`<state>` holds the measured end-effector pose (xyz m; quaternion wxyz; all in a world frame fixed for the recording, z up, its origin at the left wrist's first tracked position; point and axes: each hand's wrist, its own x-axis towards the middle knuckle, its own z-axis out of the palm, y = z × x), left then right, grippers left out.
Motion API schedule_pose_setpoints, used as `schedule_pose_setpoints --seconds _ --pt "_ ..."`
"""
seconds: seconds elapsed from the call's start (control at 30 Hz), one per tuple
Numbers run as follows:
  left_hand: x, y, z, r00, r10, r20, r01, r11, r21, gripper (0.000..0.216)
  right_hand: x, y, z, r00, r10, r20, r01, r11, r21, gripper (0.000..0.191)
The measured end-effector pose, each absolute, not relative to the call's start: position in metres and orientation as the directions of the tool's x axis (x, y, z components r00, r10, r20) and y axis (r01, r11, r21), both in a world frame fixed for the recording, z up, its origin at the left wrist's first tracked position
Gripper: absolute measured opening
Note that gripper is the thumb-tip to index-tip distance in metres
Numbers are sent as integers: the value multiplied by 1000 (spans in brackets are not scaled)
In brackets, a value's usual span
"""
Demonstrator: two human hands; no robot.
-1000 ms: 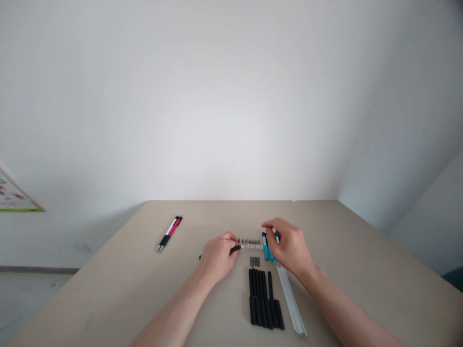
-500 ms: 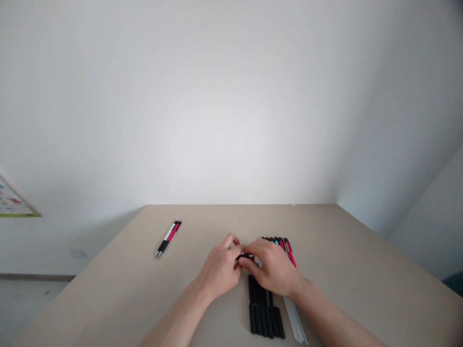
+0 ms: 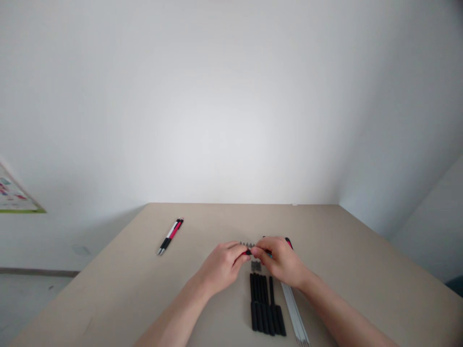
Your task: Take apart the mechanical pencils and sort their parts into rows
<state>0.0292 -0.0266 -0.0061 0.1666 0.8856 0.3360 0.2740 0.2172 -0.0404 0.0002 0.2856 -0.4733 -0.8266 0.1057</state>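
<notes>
My left hand (image 3: 223,265) and my right hand (image 3: 279,259) meet fingertip to fingertip over the middle of a beige table (image 3: 126,289). Both are pinched on one small black pen part (image 3: 248,252) held between them. Just beyond the fingers lies a row of small metal pen tips (image 3: 246,244). A few small springs (image 3: 255,265) lie under the hands. Nearer to me is a row of several black pen grips (image 3: 265,301), with white refill tubes (image 3: 294,313) beside it on the right. A red pen barrel (image 3: 288,241) peeks out behind my right hand.
Two assembled pens (image 3: 170,235), one white and black, one red and black, lie at the table's far left. A white wall stands behind the table. A poster corner (image 3: 12,196) shows at the left edge.
My right hand left the coloured barrels at the right and came over to meet my left hand. Both hands now pinch the black part together, slightly farther from me.
</notes>
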Motion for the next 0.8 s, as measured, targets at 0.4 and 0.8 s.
schedule_pose_setpoints --seconds 0.4,0.8 --pt "28 -29 2 638 711 297 487 -671 559 30 219 -46 5 -447 751 485 590 656 -471 26" --pt "21 -29 4 629 739 241 478 -612 629 33 219 -45 8 -505 653 565 528 751 -396 26"
